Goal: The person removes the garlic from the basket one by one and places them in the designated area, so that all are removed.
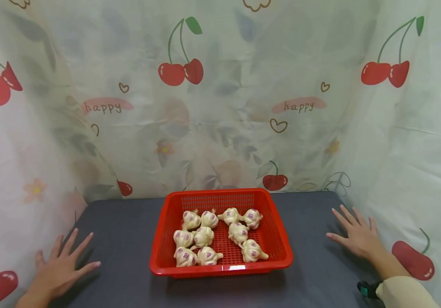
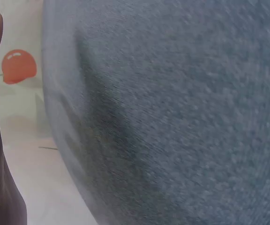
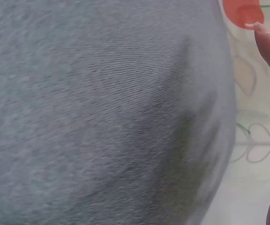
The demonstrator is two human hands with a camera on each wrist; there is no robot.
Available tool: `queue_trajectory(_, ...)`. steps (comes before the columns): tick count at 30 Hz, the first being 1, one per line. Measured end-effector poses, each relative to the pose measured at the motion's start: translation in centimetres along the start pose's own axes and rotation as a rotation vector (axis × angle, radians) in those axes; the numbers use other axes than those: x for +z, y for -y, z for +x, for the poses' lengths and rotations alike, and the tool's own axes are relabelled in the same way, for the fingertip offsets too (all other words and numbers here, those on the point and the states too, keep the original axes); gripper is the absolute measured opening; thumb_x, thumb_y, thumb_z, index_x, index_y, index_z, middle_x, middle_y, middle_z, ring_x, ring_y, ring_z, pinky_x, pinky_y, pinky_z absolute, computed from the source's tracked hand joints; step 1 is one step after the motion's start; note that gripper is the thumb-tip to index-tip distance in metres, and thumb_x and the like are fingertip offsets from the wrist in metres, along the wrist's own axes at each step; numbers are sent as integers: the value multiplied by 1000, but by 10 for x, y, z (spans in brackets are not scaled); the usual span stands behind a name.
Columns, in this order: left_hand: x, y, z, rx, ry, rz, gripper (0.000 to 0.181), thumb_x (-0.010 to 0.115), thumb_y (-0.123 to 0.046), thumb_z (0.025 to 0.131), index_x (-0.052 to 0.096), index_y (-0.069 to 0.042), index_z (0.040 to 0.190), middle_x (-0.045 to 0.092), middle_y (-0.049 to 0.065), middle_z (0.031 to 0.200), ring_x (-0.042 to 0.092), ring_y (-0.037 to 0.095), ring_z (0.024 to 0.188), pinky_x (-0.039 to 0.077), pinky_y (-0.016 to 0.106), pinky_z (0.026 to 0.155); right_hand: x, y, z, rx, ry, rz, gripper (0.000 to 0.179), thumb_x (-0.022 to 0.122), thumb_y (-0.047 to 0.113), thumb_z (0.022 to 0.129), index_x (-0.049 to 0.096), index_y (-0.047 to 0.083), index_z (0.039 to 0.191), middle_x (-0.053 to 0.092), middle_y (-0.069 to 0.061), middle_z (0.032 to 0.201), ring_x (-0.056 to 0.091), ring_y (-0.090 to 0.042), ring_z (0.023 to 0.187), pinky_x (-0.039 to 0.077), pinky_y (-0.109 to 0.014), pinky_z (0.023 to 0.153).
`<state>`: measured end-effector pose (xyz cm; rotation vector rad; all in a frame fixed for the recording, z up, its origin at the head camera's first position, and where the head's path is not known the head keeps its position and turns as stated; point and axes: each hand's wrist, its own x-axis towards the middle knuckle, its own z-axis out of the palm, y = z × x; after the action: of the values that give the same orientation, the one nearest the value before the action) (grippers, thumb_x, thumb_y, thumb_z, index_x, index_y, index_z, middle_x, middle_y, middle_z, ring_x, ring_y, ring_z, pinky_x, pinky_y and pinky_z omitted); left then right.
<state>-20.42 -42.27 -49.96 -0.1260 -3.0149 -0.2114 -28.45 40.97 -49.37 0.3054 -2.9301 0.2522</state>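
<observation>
A red plastic basket [image 1: 220,270] stands in the middle of the dark grey table, holding several garlic bulbs [image 1: 204,236] with purple marks. Most of the bulbs are in its left half, the others to the right. My left hand [image 1: 60,269] is spread with straight fingers over the table's left side, well apart from the basket. On the far right, my right hand [image 1: 360,237] is likewise spread, palm down, and holds nothing. Each wrist view shows only part of a hand at its edge, with the hand's shadow on the grey surface.
The grey table [image 1: 124,239] reaches back to a hanging curtain [image 1: 220,107] printed with cherries and hearts, which also closes off both sides. A dark band with a small green-lit device [image 1: 364,290] is on the right wrist, by a cream sleeve [image 1: 405,293].
</observation>
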Motion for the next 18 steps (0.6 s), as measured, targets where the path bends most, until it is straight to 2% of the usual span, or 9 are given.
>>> queue_trajectory(5,-4,-6,4,2,-30,-25,88,51,-66,90,7,-32,157,-1,23,159,-2,59,135,-8,87,82,-7,4,6,-29,-45,30,89,57,62,88,20,19,156,17,-21,158,9,-51,139,-2,-77,100)
queue_trajectory(11,-13,-24,9,43,-126,-59,87,58,-60,88,13,-31,157,3,18,160,1,53,139,-2,85,87,-23,16,21,-86,-118,42,88,63,56,88,23,15,155,22,-22,156,15,-50,139,18,-76,96)
queue_trajectory(18,-23,-52,13,129,-275,-150,85,67,-50,86,22,-30,156,7,15,161,4,48,142,3,82,92,-45,43,44,-116,-139,229,85,67,46,89,28,6,152,22,-28,154,19,-52,137,19,-73,101)
